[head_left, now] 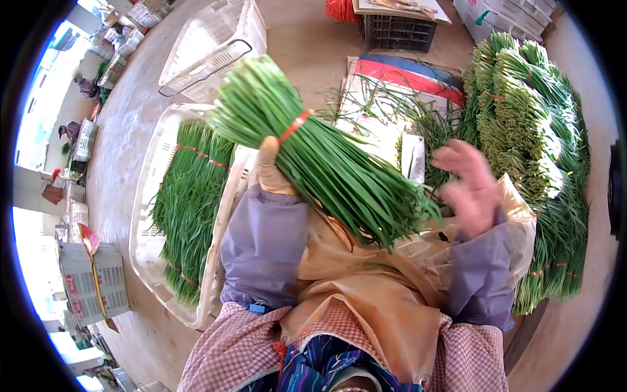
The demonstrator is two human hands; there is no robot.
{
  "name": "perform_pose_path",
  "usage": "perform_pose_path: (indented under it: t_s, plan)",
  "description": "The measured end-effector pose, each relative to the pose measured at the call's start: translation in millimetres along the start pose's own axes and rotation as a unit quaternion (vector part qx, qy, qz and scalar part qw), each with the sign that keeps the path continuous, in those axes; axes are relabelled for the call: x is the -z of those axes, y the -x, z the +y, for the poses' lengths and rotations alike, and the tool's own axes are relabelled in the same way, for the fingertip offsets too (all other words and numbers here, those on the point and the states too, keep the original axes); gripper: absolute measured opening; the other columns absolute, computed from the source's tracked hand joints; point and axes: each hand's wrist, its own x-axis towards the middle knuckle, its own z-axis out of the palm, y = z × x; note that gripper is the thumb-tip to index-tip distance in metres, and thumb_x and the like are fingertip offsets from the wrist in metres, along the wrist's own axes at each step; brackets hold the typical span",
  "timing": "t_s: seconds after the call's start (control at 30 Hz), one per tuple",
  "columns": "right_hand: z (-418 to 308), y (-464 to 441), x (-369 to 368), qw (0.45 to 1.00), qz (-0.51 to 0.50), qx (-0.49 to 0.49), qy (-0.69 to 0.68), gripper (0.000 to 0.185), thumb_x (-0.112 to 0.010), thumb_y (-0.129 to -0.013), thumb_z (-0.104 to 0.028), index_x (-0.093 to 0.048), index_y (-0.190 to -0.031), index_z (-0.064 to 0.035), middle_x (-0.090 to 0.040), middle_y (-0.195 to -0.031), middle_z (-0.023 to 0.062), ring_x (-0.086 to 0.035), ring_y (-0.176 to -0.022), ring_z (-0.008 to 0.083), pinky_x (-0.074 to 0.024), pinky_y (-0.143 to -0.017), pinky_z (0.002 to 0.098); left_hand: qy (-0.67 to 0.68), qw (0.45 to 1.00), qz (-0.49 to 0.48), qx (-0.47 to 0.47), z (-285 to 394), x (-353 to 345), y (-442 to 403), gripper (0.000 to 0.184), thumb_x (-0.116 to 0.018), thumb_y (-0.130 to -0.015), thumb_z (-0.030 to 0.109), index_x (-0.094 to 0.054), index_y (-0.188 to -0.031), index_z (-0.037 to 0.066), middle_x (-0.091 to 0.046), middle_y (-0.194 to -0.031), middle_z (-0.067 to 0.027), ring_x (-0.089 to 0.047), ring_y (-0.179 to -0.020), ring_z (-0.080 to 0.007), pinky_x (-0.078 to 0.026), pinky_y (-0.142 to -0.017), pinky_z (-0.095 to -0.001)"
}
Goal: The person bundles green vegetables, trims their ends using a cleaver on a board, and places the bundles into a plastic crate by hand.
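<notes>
"Concrete floor [140,130], smooth and dull, spreads beyond the hands. What does the left hand [277,173] hold?"

"One thick bundle of green leaves [339,166], long, narrow and flat-bladed. The hand is curled around it from beneath, thumb up against the leaves, just below a glossy red band [294,127]. The bundle slants across the space between the hands: its broad, paler end lies beyond the left hand, its loose, splayed tips toward the right."

"And the right hand [469,186]?"

"Raised, blurred, fingers parted and well open; it grasps nothing and stands apart from the bundle."

"Which materials surround them?"

"Left of the left hand, a white plastic crate [140,215] with a rounded rim holds banded green bundles [192,209]. Farther out from that hand, a second crate [209,49] shows slotted walls and a thin dark handle. Loose, wiry leaves [428,124] lie tangled just beyond the right hand; to its right rises a dense stack of bundles [516,124], their pale ends forming a bristly face. Below both hands hangs a creased, tan apron [372,307]."
</notes>
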Motion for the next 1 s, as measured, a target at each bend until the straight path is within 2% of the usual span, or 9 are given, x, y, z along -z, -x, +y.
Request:
perform_pose_path:
  t_s: [0.1,0.2,0.3,0.43,0.47,0.63,0.67,0.9,1.0]
  plan:
    - [9.3,-12.3,-50.8,0.957,-0.163,0.152,0.183,0.108,-0.088,-0.067,-0.023,-0.024,-0.150,0.0056,-0.054,-0.134,0.0254,-0.052,-0.126,0.0378,-0.0377,-0.110,0.0422,0.016,0.999,-0.023,0.033,-18.0,0.4,2.6,0.086,-0.078,-0.077,0.045,-0.043,-0.142,0.000,-0.055,-0.135,-0.0212,-0.061,-0.114,-0.0363,-0.053,-0.096,-0.0533]
    - [46.0,-6.1,-98.5,0.959,-0.265,-0.076,-0.067,0.123,-0.092,-0.063,-0.023,-0.013,-0.153,0.0022,-0.045,-0.144,0.0233,-0.043,-0.136,0.0303,-0.0331,-0.113,0.0400,0.025,0.990,-0.116,0.073,-15.0,-5.9,7.8,0.079,-0.080,-0.076,0.032,-0.048,-0.137,-0.005,-0.056,-0.136,-0.0194,-0.056,-0.124,-0.0293,-0.045,-0.107,-0.0458]
    - [34.2,9.4,-104.5,0.985,-0.167,-0.024,0.043,0.105,-0.087,-0.066,-0.018,-0.027,-0.150,-0.0020,-0.055,-0.133,0.0246,-0.052,-0.128,0.0346,-0.0410,-0.107,0.0414,-0.041,0.981,-0.144,0.120,-3.1,-19.0,5.7,0.091,-0.085,-0.068,0.038,-0.045,-0.139,-0.004,-0.058,-0.132,-0.0158,-0.059,-0.118,-0.0262,-0.047,-0.103,-0.0391]
    - [48.4,20.7,-102.7,0.986,-0.088,-0.006,0.144,0.101,-0.088,-0.062,-0.017,-0.034,-0.145,0.0016,-0.055,-0.131,0.0229,-0.056,-0.122,0.0376,-0.0447,-0.103,0.0412,-0.270,0.951,-0.143,0.049,-11.8,-3.6,-1.4,0.101,-0.082,-0.068,0.059,-0.045,-0.139,-0.003,-0.059,-0.129,-0.0128,-0.058,-0.117,-0.0237,-0.049,-0.099,-0.0386]
    - [49.2,21.4,-105.0,0.980,-0.044,0.054,0.188,0.097,-0.088,-0.062,-0.018,-0.038,-0.143,-0.0015,-0.061,-0.113,0.0211,-0.058,-0.102,0.0406,-0.0466,-0.089,0.0449,-0.273,0.948,-0.163,0.020,-19.1,-1.2,3.6,0.090,-0.084,-0.071,0.051,-0.049,-0.136,0.000,-0.060,-0.128,-0.0085,-0.055,-0.119,-0.0209,-0.044,-0.101,-0.0364]
    - [46.8,36.2,-118.0,0.976,-0.074,0.021,0.204,0.100,-0.087,-0.064,-0.023,-0.031,-0.143,0.0045,-0.059,-0.116,0.0245,-0.057,-0.106,0.0429,-0.0454,-0.092,0.0482,-0.267,0.952,-0.150,0.005,-17.2,-15.3,13.6,0.081,-0.089,-0.069,0.034,-0.052,-0.134,0.001,-0.062,-0.125,-0.0074,-0.056,-0.116,-0.0191,-0.044,-0.100,-0.0354]
    - [38.8,35.5,-118.6,0.971,-0.122,-0.065,0.195,0.104,-0.088,-0.064,-0.025,-0.029,-0.144,0.0041,-0.057,-0.120,0.0253,-0.056,-0.109,0.0434,-0.0452,-0.094,0.0480,-0.273,0.949,-0.159,0.010,-12.6,-18.8,13.3,0.079,-0.089,-0.069,0.030,-0.053,-0.133,0.001,-0.062,-0.125,-0.0072,-0.057,-0.115,-0.0188,-0.044,-0.100,-0.0351]
    - [41.5,21.0,-69.8,0.914,-0.277,-0.036,0.294,0.098,-0.086,-0.066,-0.033,-0.037,-0.145,-0.0013,-0.055,-0.127,0.0244,-0.054,-0.116,0.0402,-0.0420,-0.102,0.0461,-0.344,0.930,-0.129,0.011,-8.1,-31.2,19.1,0.065,-0.086,-0.071,0.011,-0.057,-0.129,0.002,-0.065,-0.122,-0.0063,-0.060,-0.111,-0.0170,-0.047,-0.097,-0.0331]
    - [38.3,10.0,-47.5,0.972,-0.173,-0.022,0.159,0.086,-0.083,-0.072,-0.028,-0.043,-0.143,-0.0004,-0.055,-0.131,0.0213,-0.051,-0.125,0.0356,-0.0388,-0.107,0.0430,-0.357,0.926,-0.124,0.000,-14.8,-32.5,19.9,0.072,-0.086,-0.071,0.005,-0.051,-0.133,0.002,-0.065,-0.122,-0.0070,-0.061,-0.112,-0.0171,-0.047,-0.098,-0.0335]
